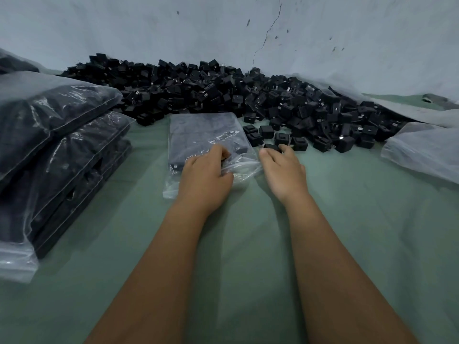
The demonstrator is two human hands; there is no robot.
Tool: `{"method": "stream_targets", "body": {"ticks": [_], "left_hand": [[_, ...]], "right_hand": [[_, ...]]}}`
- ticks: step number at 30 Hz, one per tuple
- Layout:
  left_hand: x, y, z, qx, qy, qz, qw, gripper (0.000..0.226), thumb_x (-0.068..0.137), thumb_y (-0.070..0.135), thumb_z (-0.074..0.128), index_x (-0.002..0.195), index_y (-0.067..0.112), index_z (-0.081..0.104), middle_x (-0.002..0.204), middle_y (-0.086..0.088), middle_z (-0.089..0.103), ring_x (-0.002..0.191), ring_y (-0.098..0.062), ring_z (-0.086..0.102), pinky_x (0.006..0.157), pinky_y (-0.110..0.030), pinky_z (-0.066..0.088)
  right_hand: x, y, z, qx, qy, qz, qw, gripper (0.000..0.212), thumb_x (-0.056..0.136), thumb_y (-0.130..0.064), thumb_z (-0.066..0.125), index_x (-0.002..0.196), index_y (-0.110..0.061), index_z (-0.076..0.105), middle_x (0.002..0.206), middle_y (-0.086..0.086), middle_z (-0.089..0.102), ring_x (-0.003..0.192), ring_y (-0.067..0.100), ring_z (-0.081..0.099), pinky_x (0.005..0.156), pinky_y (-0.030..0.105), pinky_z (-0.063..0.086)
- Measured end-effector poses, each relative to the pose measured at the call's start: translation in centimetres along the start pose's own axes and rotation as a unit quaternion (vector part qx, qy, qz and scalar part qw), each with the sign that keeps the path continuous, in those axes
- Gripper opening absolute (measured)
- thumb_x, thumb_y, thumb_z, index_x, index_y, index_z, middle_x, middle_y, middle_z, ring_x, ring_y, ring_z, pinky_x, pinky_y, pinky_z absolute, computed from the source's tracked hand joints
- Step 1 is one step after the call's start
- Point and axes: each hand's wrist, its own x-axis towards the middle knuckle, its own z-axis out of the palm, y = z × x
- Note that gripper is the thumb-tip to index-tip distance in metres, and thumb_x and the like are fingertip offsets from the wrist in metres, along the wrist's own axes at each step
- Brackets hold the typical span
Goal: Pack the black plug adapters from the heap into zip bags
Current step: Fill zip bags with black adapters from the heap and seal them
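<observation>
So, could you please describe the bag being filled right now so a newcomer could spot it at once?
Start at the heap of black adapters along the wall. Just in front of it, mid-cloth, lies one flat zip bag. Unlike the stacked full bags at left, it lies alone, its mouth held by the left hand.

No words, numbers or signs can be read here. The black adapters (pixel 223 95) show no letters or brand marks. The bags (pixel 206 135) are clear plastic with no print that can be made out.
</observation>
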Motion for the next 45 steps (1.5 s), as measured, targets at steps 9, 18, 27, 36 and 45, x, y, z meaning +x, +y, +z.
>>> {"method": "stream_targets", "body": {"ticks": [9,18,27,36,45], "left_hand": [[0.1,0.0,0.2,0.021,0.017,0.01,1.0,0.031,0.087,0.009,0.056,0.116,0.02,0.053,0.113,0.001,0.067,0.103,-0.019,0.053,0.094,-0.027,0.028],[0.1,0.4,-0.3,-0.002,0.019,-0.007,1.0,0.013,0.095,0.014,0.052,0.107,0.016,0.056,0.078,0.005,0.058,0.085,-0.025,0.056,0.074,-0.034,0.031],[0.1,0.5,-0.2,-0.019,0.031,-0.011,0.999,0.017,0.095,0.012,0.05,0.109,0.014,0.06,0.092,-0.005,0.069,0.09,-0.027,0.059,0.084,-0.036,0.037],[0.0,0.3,-0.2,0.005,0.011,0.0,1.0,0.034,0.082,0.004,0.057,0.112,0.018,0.064,0.103,-0.001,0.071,0.102,-0.024,0.06,0.095,-0.035,0.038],[0.2,0.0,-0.1,0.02,0.013,0.011,1.0,0.04,0.079,0.0,0.057,0.111,0.021,0.067,0.109,0.001,0.07,0.109,-0.023,0.059,0.102,-0.04,0.038]], "right_hand": [[-2.0,-2.0,-0.6,0.24,0.242,-0.119,0.933,0.019,0.078,-0.018,0.059,0.088,-0.034,0.063,0.086,-0.017,0.057,0.063,0.002,0.05,0.061,0.017,0.042],[-4.3,-4.5,0.7,0.112,0.13,-0.231,0.958,0.02,0.069,-0.026,0.056,0.089,-0.026,0.055,0.078,-0.013,0.057,0.072,0.007,0.051,0.064,0.032,0.049],[-3.5,-3.6,0.1,-0.112,0.119,-0.287,0.944,0.03,0.061,-0.025,0.062,0.088,-0.015,0.053,0.092,-0.001,0.048,0.082,0.021,0.049,0.08,0.034,0.039],[-2.9,-2.8,1.0,-0.104,0.131,-0.273,0.947,0.027,0.065,-0.037,0.072,0.063,-0.019,0.05,0.093,-0.004,0.046,0.095,0.019,0.04,0.083,0.027,0.025],[-1.8,-2.3,1.6,-0.105,0.146,-0.094,0.979,0.047,0.071,-0.053,0.064,0.09,-0.017,0.043,0.098,0.003,0.049,0.095,0.024,0.042,0.081,0.034,0.037]]}}
